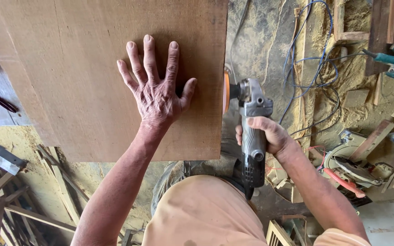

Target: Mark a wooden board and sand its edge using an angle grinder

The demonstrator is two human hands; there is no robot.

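Right hand grips grinder, disc half-hidden behind board.

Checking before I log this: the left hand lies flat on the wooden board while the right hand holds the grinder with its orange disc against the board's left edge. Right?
Not quite. The head view shows the orange disc against the wooden board at its right edge, not its left. The rest holds: the left hand lies flat on the board, and the right hand holds the grinder.

The wooden board is lying bare around the left hand, leaving open room on its left half. Blue cables, wood offcuts and a circular saw are crowding the floor right of the grinder.
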